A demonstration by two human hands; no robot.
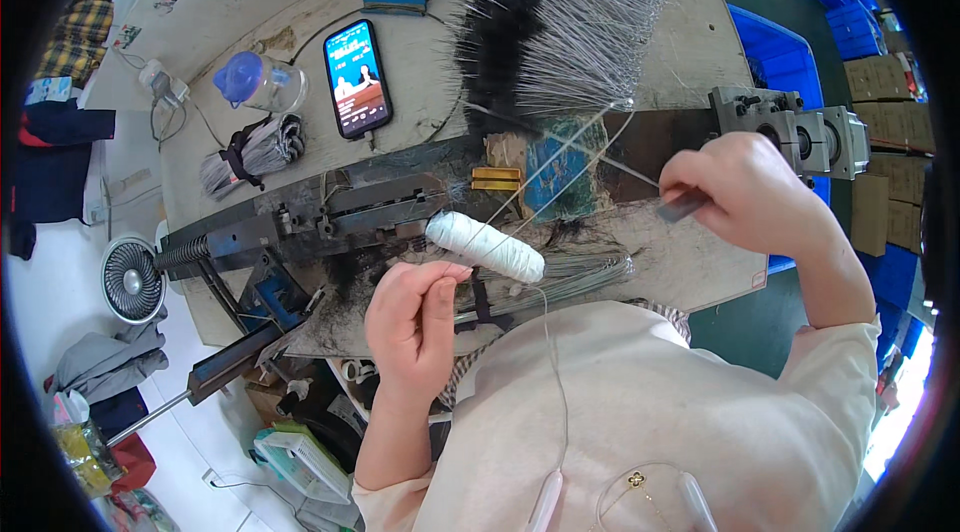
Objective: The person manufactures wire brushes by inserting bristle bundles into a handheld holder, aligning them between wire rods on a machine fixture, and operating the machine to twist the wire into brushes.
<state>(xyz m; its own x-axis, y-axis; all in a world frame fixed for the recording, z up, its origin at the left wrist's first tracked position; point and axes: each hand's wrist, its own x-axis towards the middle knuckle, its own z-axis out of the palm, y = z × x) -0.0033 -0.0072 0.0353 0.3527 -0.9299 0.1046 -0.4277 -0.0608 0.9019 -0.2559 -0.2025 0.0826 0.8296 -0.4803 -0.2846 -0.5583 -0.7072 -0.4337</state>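
My left hand (412,317) is closed in a pinch by the machine's near edge; whatever its fingertips hold is too small to make out. Just beyond it lies a white wrapped roll (485,245), set aslant. To the right, my right hand (745,194) is closed on a short dark grey piece (683,206), slightly blurred. A thin wire (625,169) runs from those fingers up and left toward a dark streak. Thin pale strands cross from the roll toward a big bundle of wire-stemmed black-bristle brushes (585,27).
A bench machine (350,212) with a spring spans the worktop, its metal block (790,132) at right. Beyond it are a lit phone (357,80), a lidded jar (262,82) and a tied bundle (252,154). Wires (570,287) lie in front; a fan (133,280) stands left.
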